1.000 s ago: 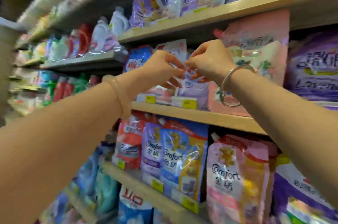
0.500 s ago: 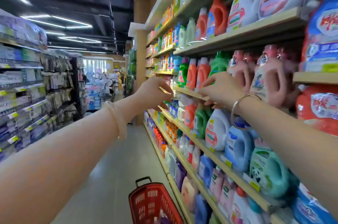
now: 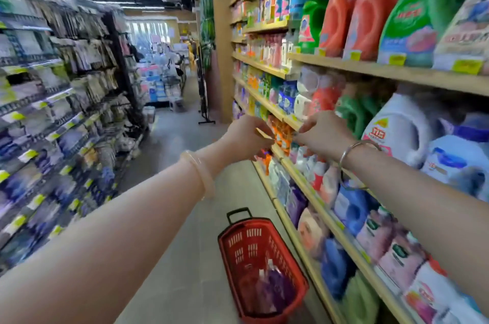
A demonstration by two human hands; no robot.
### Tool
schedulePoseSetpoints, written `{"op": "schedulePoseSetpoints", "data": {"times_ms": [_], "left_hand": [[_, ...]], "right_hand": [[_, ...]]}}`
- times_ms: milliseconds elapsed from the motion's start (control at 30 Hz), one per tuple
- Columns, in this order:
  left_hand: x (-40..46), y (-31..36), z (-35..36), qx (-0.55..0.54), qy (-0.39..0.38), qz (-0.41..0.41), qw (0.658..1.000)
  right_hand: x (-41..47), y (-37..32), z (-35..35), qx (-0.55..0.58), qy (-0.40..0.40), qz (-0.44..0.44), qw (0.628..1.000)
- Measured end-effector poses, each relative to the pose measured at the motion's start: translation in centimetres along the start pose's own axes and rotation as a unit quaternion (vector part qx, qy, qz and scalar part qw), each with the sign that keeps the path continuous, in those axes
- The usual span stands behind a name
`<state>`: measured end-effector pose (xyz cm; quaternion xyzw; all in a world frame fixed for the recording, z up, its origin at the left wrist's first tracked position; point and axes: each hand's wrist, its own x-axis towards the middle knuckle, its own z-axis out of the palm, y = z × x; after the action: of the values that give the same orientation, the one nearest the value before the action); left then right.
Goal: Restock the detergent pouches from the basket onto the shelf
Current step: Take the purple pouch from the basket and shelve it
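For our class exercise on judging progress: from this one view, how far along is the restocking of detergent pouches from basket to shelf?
Done: cannot be judged; the wooden shelves here are full of bottles. In hand: nothing clearly; the left hand and right hand are raised, near each other, neither holding a pouch. Left: the red plastic basket on the floor holds at least one purple pouch to fetch and shelve.

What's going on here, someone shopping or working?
A person is restocking a shop aisle. Both hands, left hand and right hand, are held out in front of the detergent shelf, holding no pouch. The red basket sits on the floor below with a purple pouch inside.
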<state>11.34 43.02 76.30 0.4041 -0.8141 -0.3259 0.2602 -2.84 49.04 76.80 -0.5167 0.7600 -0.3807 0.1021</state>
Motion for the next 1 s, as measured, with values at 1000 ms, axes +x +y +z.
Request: {"op": "schedulePoseSetpoints", "data": {"times_ms": [1000], "left_hand": [[22.5, -51.5, 37.6, 0.286, -0.461, 0.079, 0.836]], "right_hand": [[9.8, 41.0, 46.3, -0.139, -0.255, 0.439, 0.85]]}}
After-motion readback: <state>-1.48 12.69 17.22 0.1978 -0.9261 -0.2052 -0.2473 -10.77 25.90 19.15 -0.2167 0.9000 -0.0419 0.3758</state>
